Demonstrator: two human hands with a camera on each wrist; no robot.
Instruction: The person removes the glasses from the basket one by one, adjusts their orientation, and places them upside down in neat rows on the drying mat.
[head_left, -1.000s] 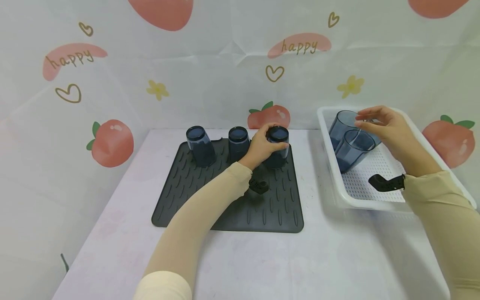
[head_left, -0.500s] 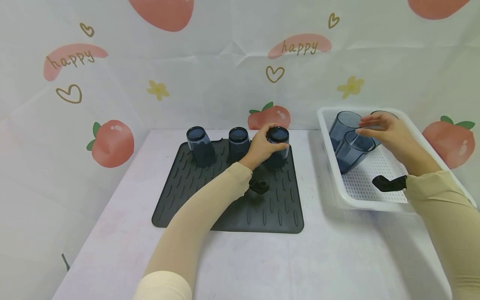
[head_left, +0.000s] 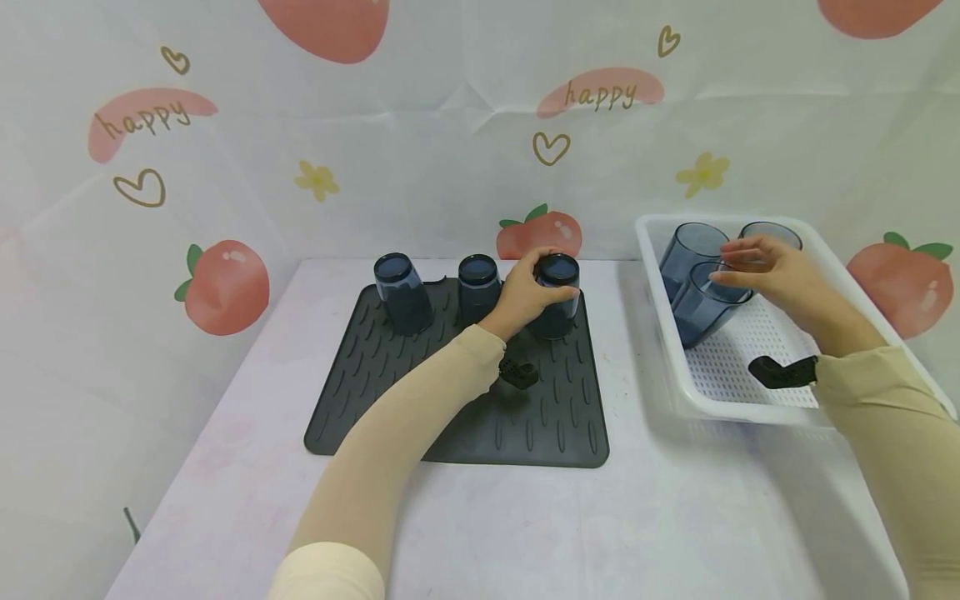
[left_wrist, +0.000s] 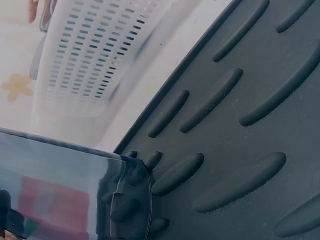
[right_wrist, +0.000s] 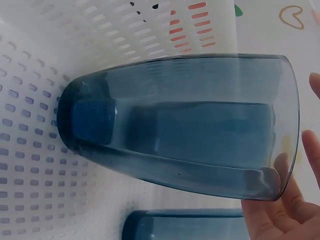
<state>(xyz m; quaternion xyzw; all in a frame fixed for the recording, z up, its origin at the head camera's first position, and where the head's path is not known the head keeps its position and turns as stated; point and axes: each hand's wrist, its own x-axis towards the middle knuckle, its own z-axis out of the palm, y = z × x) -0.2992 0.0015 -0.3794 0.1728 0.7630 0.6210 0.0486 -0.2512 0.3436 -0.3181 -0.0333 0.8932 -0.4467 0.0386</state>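
Left hand (head_left: pixel 525 293) has fingers curled round the right-hand inverted cup (head_left: pixel 557 293) at the far edge of the mat (head_left: pixel 525 425). Right hand (head_left: pixel 772 271), fingers loosely spread, touches the rim of the near cup (head_left: pixel 701 304) leaning in the tray (head_left: pixel 750 408).

Risks: the mat's ribs may leave the inverted cup rocking, so a careless release could tip it into its neighbour (head_left: pixel 477 287). The tilted tray cup could slide or knock the two behind when lifted by its rim.

Hidden: right thumb's contact; left wrist view shows no fingers.
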